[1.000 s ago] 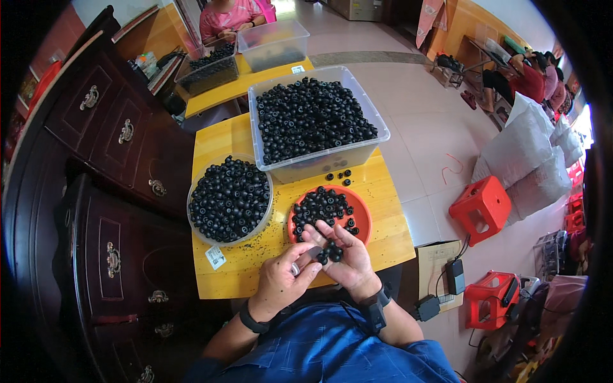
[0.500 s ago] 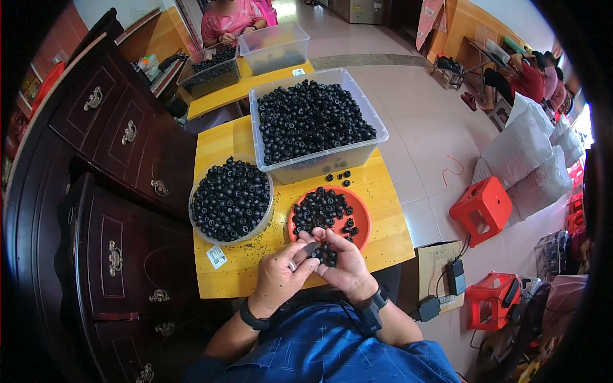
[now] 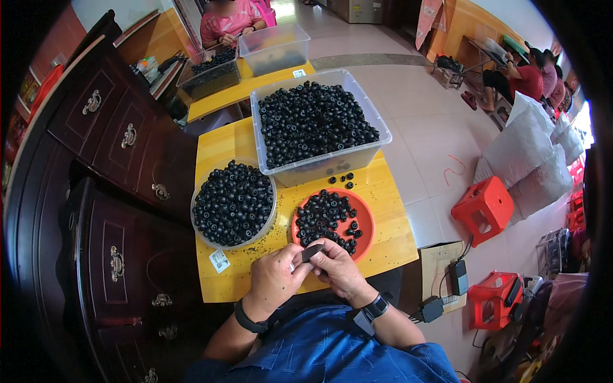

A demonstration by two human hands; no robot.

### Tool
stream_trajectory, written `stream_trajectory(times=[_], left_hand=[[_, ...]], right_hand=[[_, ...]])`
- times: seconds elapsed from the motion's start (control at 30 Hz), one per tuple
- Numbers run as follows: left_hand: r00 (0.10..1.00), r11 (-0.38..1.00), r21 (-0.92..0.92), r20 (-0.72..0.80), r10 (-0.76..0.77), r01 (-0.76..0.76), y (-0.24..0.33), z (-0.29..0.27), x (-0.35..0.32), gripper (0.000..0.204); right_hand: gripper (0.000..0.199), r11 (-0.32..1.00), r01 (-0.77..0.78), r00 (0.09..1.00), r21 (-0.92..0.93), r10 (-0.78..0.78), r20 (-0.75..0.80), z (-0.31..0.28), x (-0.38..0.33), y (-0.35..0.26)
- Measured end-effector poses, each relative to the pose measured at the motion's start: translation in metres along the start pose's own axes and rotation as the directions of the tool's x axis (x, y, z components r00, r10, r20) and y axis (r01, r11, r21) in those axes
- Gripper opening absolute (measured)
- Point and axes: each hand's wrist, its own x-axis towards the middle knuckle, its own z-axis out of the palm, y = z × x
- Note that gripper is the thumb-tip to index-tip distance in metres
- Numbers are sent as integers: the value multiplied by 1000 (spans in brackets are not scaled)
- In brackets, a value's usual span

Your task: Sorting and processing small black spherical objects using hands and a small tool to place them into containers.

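My left hand (image 3: 276,277) is closed round a dark, flat, blade-like tool (image 3: 312,253), whose tip points right over my right hand. Thumb and fingers of my right hand (image 3: 341,274) are curled together against the tool. The small black parts in its palm are now hidden by the fingers. Just beyond both hands, a red-orange round plate (image 3: 366,246) carries many small black hollow parts (image 3: 319,214). To its left, a round clear tub (image 3: 274,214) is heaped with the same parts.
A big clear bin (image 3: 332,166) full of black parts stands behind the plate on the yellow table (image 3: 393,223). A few loose parts (image 3: 343,178) lie between them. Dark drawers (image 3: 108,255) flank the left side; a red stool (image 3: 483,204) stands right. A co-worker sits across, beyond more bins.
My right hand has turned over and closed; its palm was up with several black parts showing. The blade-like tool has moved slightly right, over the right fingers.
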Motion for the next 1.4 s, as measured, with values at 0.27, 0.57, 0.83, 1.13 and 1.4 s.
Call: stream_trajectory(times=[0.27, 0.57, 0.83, 1.13, 1.4], left_hand=[[998, 994, -87, 23, -56, 58, -7, -7, -10, 20], [959, 977, -90, -231, 166, -191, -15, 2, -16, 32], [940, 965, -43, -240, 243, -261, -20, 2, -18, 21], [991, 946, -303, 104, -85, 113, -18, -22, -13, 24], [982, 956, -266, 171, -82, 126, -16, -20, -7, 22]], right_hand=[[15, 995, -99, 994, -10, 99, 36, 3, 3, 7], [15, 957, -119, 990, 266, 96, 100, 12, 6, 14], [14, 949, -53, 998, 310, 40, 49, 13, 9, 17], [23, 957, -3, 999, 289, -10, 46, 7, 6, 10], [21, 975, 51, 996, 215, -66, 62, 9, 4, 9]])
